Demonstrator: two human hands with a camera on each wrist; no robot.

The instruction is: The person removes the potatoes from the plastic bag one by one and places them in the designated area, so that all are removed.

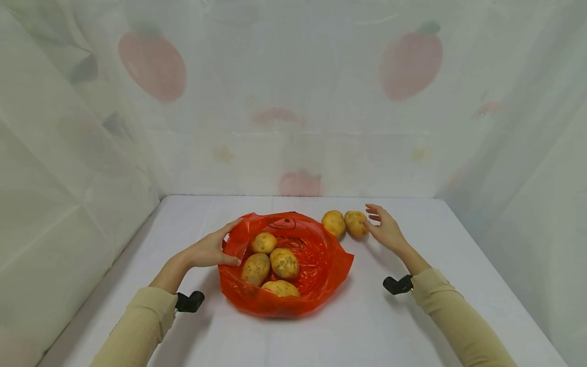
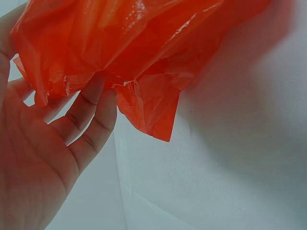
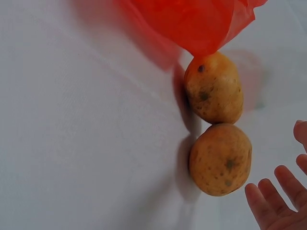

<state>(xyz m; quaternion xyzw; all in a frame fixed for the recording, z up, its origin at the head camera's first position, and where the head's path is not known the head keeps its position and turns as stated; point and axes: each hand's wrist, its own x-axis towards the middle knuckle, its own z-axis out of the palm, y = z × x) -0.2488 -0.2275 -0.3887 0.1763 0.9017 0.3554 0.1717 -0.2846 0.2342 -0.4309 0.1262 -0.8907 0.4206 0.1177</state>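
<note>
One left hand (image 1: 206,250): fingers parted and bent round the left edge of one red bag (image 1: 275,306), thumb at the rim; fingertips partly hidden by the film, hand cut off at the left border of its wrist view. One right hand (image 1: 387,232): fingers spread, gripping nothing, beside the outer potato (image 1: 355,224); whether skin meets potato cannot be told; hand cut off by its wrist view's right border. One inner potato (image 1: 333,224), touching the outer, just past the bag's far right rim. Bag: on the tabletop (image 1: 330,336), near the middle, mouth open upward. Contents: four potatoes (image 1: 284,263) seen, gathered left; the nearest partly hidden by the front wall. Print on the far wall: creased, hard to read. Tabletop, white: open room between bag and right forearm, and before the bag; tighter behind, the far edge running close past the two loose potatoes. Sleeves (image 1: 142,316), beige, two: cut off by the lower border. Backdrop (image 1: 321,92): pale sheet, blurred red fruit shapes.
</note>
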